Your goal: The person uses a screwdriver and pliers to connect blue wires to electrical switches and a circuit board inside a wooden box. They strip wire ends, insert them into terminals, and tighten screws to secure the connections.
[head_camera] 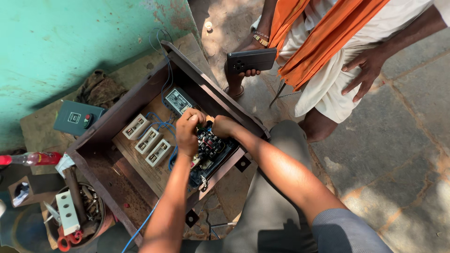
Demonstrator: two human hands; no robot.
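Note:
A brown metal electrical box [140, 93] lies open on the ground. Inside it are three white fuse holders [148, 140], a small grey meter unit [178, 100], blue wires [157, 122] and a black starter unit [211, 149]. My left hand [188, 131] is closed at the top of the starter unit, fingers pinched on a small part I cannot make out. My right hand [222, 126] grips the same spot from the right, touching the left hand. What the fingers hold is hidden.
A person in white cloth with an orange scarf stands at the top right, holding a dark phone [251, 60]. A teal box cover [77, 118] lies left of the box. A round tin of tools [75, 215] and a plastic bottle [33, 159] sit at lower left.

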